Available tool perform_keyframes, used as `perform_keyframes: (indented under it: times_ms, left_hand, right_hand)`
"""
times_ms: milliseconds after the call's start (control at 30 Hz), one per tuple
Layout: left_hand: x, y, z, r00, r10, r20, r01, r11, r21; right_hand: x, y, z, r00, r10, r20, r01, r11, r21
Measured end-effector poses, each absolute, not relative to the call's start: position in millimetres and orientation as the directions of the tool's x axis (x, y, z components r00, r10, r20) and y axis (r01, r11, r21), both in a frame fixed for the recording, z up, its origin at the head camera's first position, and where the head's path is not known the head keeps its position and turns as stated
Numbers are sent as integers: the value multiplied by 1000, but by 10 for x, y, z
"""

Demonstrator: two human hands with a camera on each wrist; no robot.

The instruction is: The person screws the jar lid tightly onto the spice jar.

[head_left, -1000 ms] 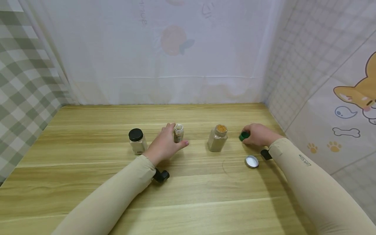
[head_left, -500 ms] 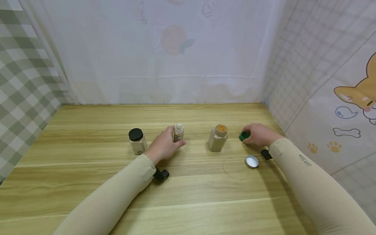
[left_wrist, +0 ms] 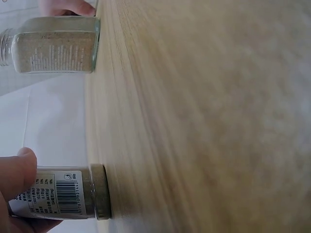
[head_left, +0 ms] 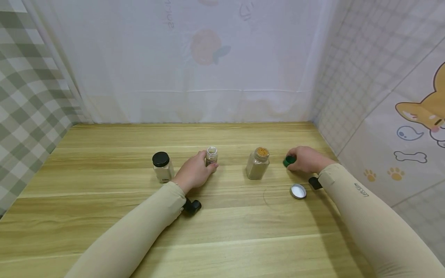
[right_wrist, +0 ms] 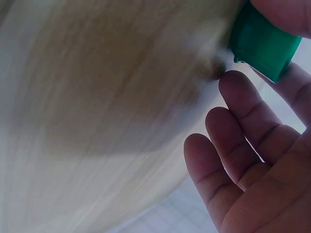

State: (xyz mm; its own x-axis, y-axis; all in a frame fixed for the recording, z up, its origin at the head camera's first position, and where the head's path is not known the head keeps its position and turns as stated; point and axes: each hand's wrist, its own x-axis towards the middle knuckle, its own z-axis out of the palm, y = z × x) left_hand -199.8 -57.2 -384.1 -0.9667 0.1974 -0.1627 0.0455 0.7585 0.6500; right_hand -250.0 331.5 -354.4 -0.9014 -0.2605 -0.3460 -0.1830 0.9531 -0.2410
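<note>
My left hand [head_left: 194, 171] grips a small uncapped glass spice jar [head_left: 211, 155] between thumb and fingers. In the left wrist view this labelled jar [left_wrist: 63, 194] stands with its base on the tabletop, and a barcode shows on its side. On the right, thumb and index finger of my right hand [head_left: 305, 159] pinch a small green cap [head_left: 289, 161]. The right wrist view shows the green cap [right_wrist: 265, 43] close above or on the wood; which one I cannot tell. The other fingers [right_wrist: 228, 141] extend beside it.
Between the hands stands a larger uncapped jar [head_left: 257, 165] with orange-brown contents at its mouth. A white-lined lid [head_left: 298, 191] lies inner side up near the right wrist. Left of the left hand is a black-lidded jar [head_left: 162, 168]. Curtains border the wooden table [head_left: 222, 239].
The left thumb has come in from beside the small jar to press against it, and the left fingers have drawn around it. The right hand and green cap have stayed in place.
</note>
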Motion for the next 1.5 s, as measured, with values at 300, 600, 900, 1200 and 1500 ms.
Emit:
perform_keyframes:
  times_ms: [300, 600, 900, 1200, 1500]
  left_hand:
    - [-2007, -579, -3847, -970, 186, -158, 47, 779, 626]
    - [-2006, -584, -3854, -969, 189, -161, 51, 785, 617]
    - [-2011, -566, -3857, -969, 189, -162, 50, 786, 616]
    - [-2020, -560, -3849, -967, 190, -168, 52, 797, 602]
    - [-2015, -554, -3840, -967, 181, -180, 43, 811, 584]
  right_hand:
    - [-2499, 3303, -3530, -901, -281, -331, -206, 948, -242]
    - [-2485, 3301, -3531, -901, -269, -339, -188, 949, -255]
    - [-2480, 3280, -3530, -896, -289, -338, -216, 947, -237]
    - [-2487, 3239, -3533, -895, -298, -333, -236, 948, -214]
    - [-2473, 3143, -3442, -924, -291, -248, -237, 945, -226]
